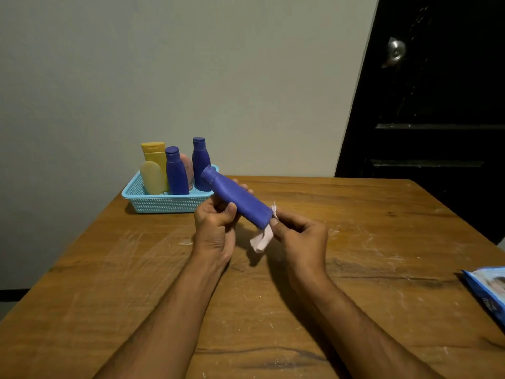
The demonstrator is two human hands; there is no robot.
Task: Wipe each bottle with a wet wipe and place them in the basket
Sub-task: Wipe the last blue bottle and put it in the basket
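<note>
From the head camera, a light blue perforated plastic basket (164, 202) sits at the far left corner of the wooden table (355, 269), one end overhanging the left edge; in it stand a yellow flip-cap bottle (155, 157), a pale yellow rounded bottle (151, 177) in front of that, two upright blue bottles (176, 173) (200, 160), and a pinkish bottle (187, 164) mostly hidden between them. A third blue bottle (237, 198) is held above the table just right of the basket; its long axis runs diagonally, cap end up toward the far left and the basket, flat base down toward the near right; its body is smooth, matte and cylindrical, narrowing at the neck. The left hand (216, 225) grips the bottle's middle, thumb on the near side, fingertips curled round behind; the right hand (297, 236) pinches a crumpled white wet wipe (262, 240) against the base. The tabletop is grained and scuffed with pale scratches; a blue wipes packet (489, 288) lies at the right edge.
</note>
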